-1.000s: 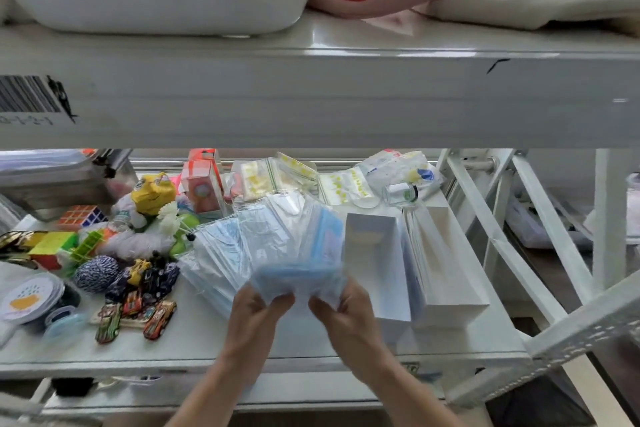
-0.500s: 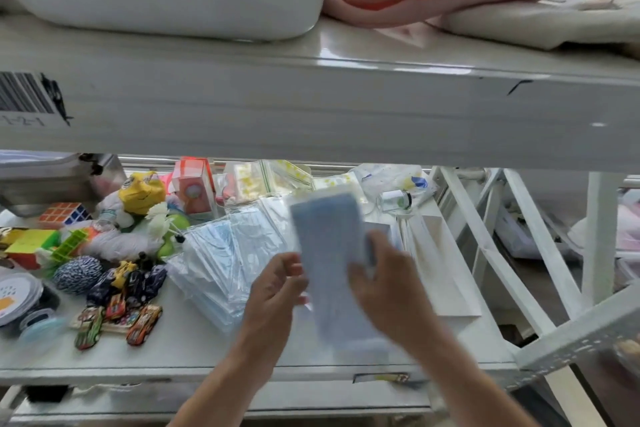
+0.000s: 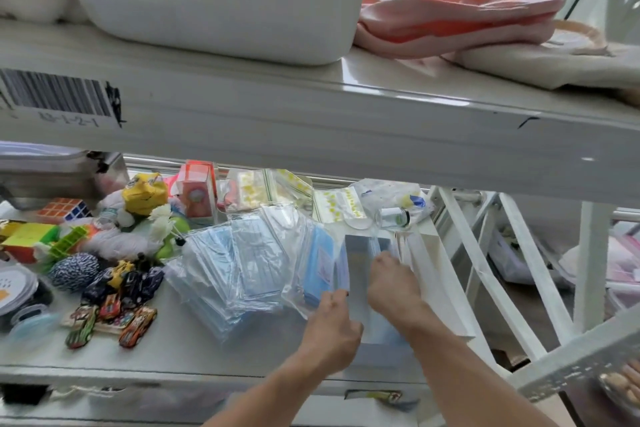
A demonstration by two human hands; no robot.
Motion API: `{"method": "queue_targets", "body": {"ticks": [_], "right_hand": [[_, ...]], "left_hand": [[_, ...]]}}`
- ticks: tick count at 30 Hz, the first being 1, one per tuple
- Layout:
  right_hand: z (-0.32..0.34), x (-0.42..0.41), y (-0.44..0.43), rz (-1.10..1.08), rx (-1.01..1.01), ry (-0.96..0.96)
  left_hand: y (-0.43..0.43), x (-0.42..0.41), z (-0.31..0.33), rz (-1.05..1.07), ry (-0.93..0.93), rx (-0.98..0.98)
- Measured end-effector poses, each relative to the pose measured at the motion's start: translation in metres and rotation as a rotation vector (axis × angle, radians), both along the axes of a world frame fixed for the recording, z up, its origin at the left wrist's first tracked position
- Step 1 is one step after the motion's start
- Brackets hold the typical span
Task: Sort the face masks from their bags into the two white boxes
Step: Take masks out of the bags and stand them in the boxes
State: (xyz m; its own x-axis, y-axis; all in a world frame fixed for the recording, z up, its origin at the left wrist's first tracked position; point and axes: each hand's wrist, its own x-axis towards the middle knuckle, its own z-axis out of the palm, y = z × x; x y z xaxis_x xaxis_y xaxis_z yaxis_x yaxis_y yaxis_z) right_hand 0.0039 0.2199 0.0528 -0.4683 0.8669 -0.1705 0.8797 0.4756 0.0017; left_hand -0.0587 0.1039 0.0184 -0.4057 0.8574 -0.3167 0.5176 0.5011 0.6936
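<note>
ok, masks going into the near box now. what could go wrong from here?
1. The left hand and right hand are pressing the masks into a narrow white box; edges may catch on its walls and crumple.
2. The box sits near the shelf edge; downward pressure might tip it off.
3. The loose bagged-mask pile lies beside the left forearm and could slide.

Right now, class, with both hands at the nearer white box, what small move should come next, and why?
Probably release: the right hand and left hand already have the stack of pale blue face masks down inside the nearer open white cardboard box, so they could let go.
</note>
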Motion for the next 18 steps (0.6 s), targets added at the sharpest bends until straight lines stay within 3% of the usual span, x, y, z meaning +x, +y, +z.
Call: {"method": "queue_targets", "body": {"ticks": [4, 7, 10, 12, 14, 18], "right_hand": [[-0.024, 0.004, -0.008, -0.086, -0.080, 0.000], [-0.009, 0.003, -0.009, -0.035, -0.017, 0.128], [0.012, -0.010, -0.019, 0.102, 0.172, 0.363], [0.015, -0.031, -0.032, 0.196, 0.181, 0.483], [0.011, -0.058, -0.047, 0.218, 0.049, 0.520], [-0.020, -0.102, -0.049, -0.047, -0.409, 0.379]], "left_hand": [[-0.001, 0.006, 0.004, 0.006, -0.029, 0.033], [-0.009, -0.015, 0.006, 0.203, -0.017, 0.170], [-0.016, -0.064, 0.004, 0.503, 0.216, 0.301], [-0.017, -0.102, 0.000, 0.641, 0.326, 0.242], [-0.015, -0.129, 0.003, 0.682, 0.269, 0.120], [-0.004, -0.157, 0.008, 0.756, 0.076, 0.043]]}}
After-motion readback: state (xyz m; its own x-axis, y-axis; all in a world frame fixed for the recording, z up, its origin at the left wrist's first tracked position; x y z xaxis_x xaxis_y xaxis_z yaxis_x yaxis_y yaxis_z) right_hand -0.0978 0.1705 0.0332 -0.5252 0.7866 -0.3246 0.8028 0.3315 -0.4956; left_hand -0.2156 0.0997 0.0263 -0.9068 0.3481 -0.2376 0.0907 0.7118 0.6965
